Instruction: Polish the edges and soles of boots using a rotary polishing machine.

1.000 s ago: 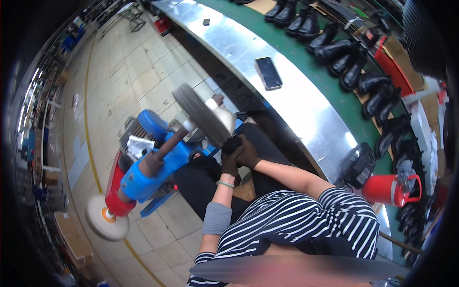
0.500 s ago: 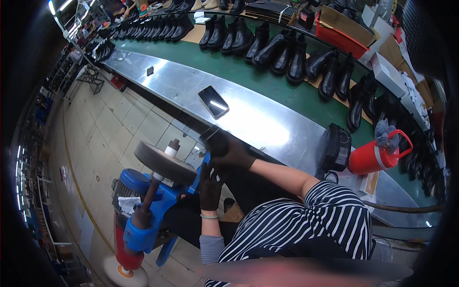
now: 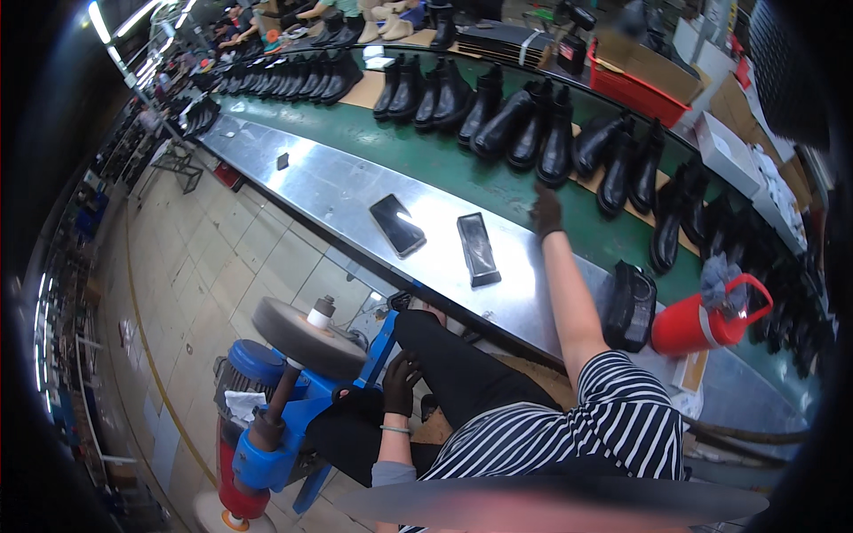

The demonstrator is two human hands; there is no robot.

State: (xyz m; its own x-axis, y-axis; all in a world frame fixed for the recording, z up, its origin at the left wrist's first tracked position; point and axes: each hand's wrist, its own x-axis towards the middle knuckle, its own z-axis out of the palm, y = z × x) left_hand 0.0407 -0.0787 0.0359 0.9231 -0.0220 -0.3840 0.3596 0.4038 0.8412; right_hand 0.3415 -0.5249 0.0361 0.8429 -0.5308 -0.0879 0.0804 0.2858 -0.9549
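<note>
My right hand point(image 3: 547, 214), in a dark glove, reaches over the far edge of the metal ledge point(image 3: 338, 173). Its fingers stretch toward the toe of a black ankle boot point(image 3: 554, 147) standing on the green conveyor belt, and nothing shows in them. On the ledge lies a black rectangular block point(image 3: 479, 250) with a shiny top, to the right of a smartphone point(image 3: 397, 226). My gloved left hand point(image 3: 402, 385) is above my leg, right of the grinding wheel point(image 3: 306, 338). Its fingers are loosely bent and apart, with nothing visible between them.
More black boots point(image 3: 440, 93) line the green belt point(image 3: 382, 147). A red jug point(image 3: 702, 320) and a black case-like object point(image 3: 631, 306) stand on the right. The blue machine point(image 3: 271, 449) is at lower left. Beyond the belt sits a red crate point(image 3: 635, 93).
The black block has left my right hand and lies on the metal ledge. That hand has moved away and right toward the boots. My left hand has dropped slightly.
</note>
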